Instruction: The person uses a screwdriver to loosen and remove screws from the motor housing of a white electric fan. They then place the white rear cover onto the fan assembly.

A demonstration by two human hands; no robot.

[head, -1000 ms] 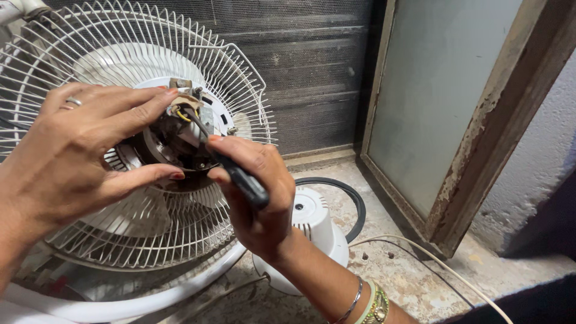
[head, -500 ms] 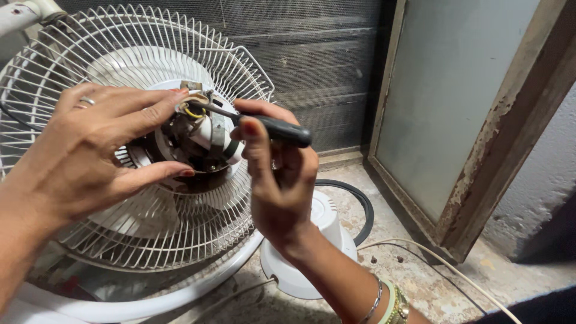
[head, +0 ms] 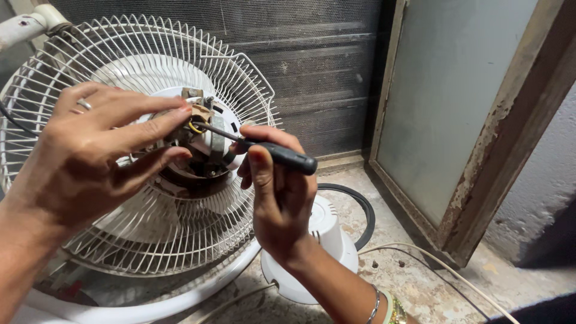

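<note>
Two hands work: left hand pinches fan motor, right hand grips screwdriver.

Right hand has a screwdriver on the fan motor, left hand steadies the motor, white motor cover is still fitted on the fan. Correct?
Not quite. The head view shows the white motor cover off the fan, lying on the floor beneath the right hand. The rest holds: the right hand has the screwdriver on the fan motor, and the left hand steadies the motor.

A white domed cover lies on the speckled stone floor inside a black rubber ring. A pale cable trails past a rusty framed panel.
</note>
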